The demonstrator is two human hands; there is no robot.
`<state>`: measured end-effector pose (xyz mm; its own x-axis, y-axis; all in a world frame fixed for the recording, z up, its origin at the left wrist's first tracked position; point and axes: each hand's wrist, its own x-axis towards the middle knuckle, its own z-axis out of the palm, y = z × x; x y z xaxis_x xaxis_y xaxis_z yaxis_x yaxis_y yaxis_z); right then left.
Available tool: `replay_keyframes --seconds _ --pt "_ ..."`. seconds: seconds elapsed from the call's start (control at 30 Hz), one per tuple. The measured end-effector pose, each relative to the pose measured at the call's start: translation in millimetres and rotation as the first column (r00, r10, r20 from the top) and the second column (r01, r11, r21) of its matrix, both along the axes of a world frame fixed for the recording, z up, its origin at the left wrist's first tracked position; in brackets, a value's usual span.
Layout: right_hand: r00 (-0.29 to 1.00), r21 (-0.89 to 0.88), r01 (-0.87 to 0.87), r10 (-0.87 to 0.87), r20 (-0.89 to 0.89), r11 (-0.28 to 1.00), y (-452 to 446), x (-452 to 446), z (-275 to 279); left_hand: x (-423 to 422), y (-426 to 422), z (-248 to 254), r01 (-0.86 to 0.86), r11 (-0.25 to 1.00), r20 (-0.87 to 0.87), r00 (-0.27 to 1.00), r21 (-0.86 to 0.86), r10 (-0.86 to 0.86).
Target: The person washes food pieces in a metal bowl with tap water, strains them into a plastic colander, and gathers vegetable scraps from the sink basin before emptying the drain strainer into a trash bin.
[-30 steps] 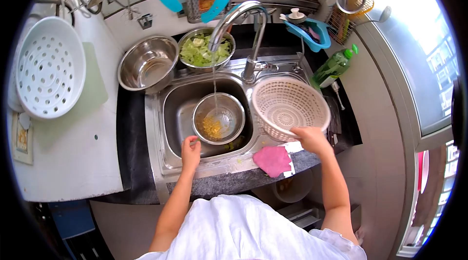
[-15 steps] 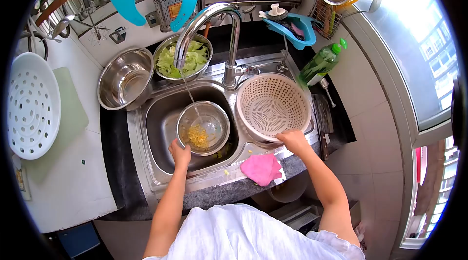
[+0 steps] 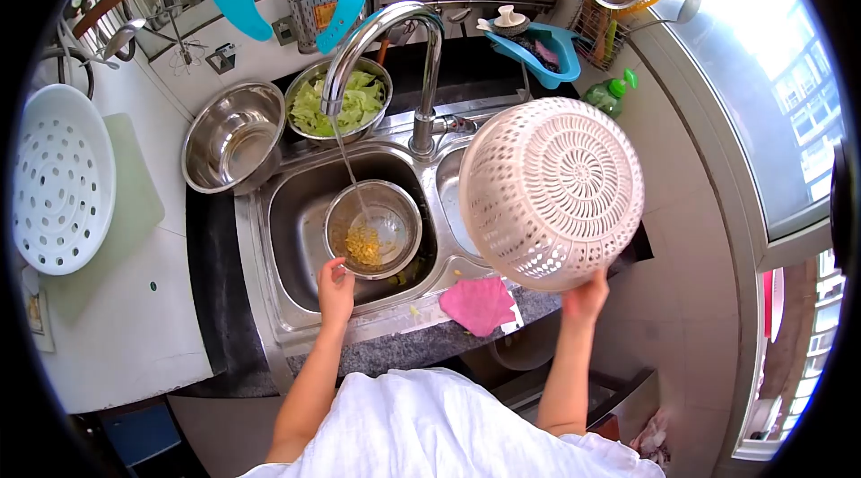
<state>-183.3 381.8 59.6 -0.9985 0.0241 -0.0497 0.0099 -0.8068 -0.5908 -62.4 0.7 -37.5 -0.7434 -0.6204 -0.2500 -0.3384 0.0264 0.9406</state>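
A metal bowl (image 3: 405, 225) stands in the left sink basin (image 3: 291, 236), with small yellow pieces (image 3: 363, 246) in shallow water. Water runs into it from the curved faucet (image 3: 429, 65). My left hand (image 3: 335, 294) is at the bowl's near left rim, fingers curled against it. My right hand (image 3: 586, 295) grips the lower edge of a pale plastic colander (image 3: 574, 182). The colander is tipped on its side, its perforated base facing up and right, over the right basin (image 3: 456, 209). Part of my right hand's fingers is hidden behind it.
Leafy greens (image 3: 345, 104) fill a metal bowl behind the sink, beside another metal bowl (image 3: 235, 142). A pink cloth (image 3: 477, 305) lies on the front edge. A green soap bottle (image 3: 605, 98) and blue basin (image 3: 560, 52) stand at back right. A white perforated tray (image 3: 63, 178) is at left.
My right hand has lifted the colander from the right basin and tipped it up to the right. My left hand's fingers have curled in more at the metal bowl's rim.
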Motion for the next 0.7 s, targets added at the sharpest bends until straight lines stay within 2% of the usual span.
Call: replay_keyframes --seconds 0.07,0.13,0.17,0.27,0.3,0.33,0.37,0.4,0.43,0.53,0.57,0.6,0.63,0.67,0.7 --pt "0.939 0.062 0.120 -0.133 0.317 0.991 -25 2 -50 3 -5 5 -0.035 0.999 -0.052 0.998 -0.003 0.035" --pt "0.917 0.002 0.153 -0.142 0.372 0.988 -40 -1 -51 7 -10 13 -0.029 0.999 -0.043 0.999 -0.045 0.027" --pt "0.955 0.039 0.170 -0.175 0.238 0.985 -35 -3 -43 6 -11 15 -0.039 0.996 -0.030 0.999 -0.083 0.036" --pt "0.986 -0.055 0.112 -0.104 0.133 0.992 -25 -9 -22 15 -26 -9 -0.043 0.994 -0.074 0.997 -0.104 0.035" --pt "0.983 -0.086 0.082 -0.067 0.171 0.993 -29 -3 -12 16 -31 -15 -0.030 0.995 -0.076 0.997 -0.097 0.023" --pt "0.971 0.005 0.134 -0.132 0.200 0.991 -35 1 -23 17 -32 -18 -0.044 0.998 -0.113 0.993 -0.040 0.039" --pt "0.938 0.180 0.200 -0.241 0.247 0.963 -45 6 -37 19 -31 -13 -0.038 0.999 -0.110 0.993 -0.016 0.036" --pt "0.907 0.180 0.260 -0.304 0.292 0.949 -53 9 -44 20 -36 -21 -0.023 1.000 -0.099 0.995 0.012 0.024" --pt "0.899 0.009 0.273 -0.258 0.354 0.962 -39 2 -65 21 -46 -38 -0.003 1.000 -0.082 0.997 -0.016 0.002" --pt "0.942 0.186 0.290 -0.314 0.117 0.939 -45 8 6 19 -51 -42 -0.064 0.994 -0.037 0.997 0.090 0.068" --pt "0.965 0.237 0.255 -0.261 -0.008 0.937 -40 12 21 26 -58 -44 -0.063 0.993 -0.010 0.998 0.103 0.064" --pt "0.973 0.333 0.217 -0.232 0.004 0.918 -41 16 41 19 -63 -51 -0.071 0.990 0.002 0.997 0.120 0.071" --pt "0.981 0.432 0.193 -0.162 -0.108 0.881 -42 17 55 12 -68 -63 -0.031 0.992 -0.017 0.999 0.122 0.033" --pt "0.980 0.707 0.169 -0.038 -0.197 0.687 -37 15 50 11 -76 -73 -0.069 0.970 0.010 0.998 0.231 0.068" --pt "0.943 0.799 0.151 0.157 -0.293 0.582 -37 13 53 6 -78 -76 -0.116 0.934 0.045 0.993 0.338 0.107"
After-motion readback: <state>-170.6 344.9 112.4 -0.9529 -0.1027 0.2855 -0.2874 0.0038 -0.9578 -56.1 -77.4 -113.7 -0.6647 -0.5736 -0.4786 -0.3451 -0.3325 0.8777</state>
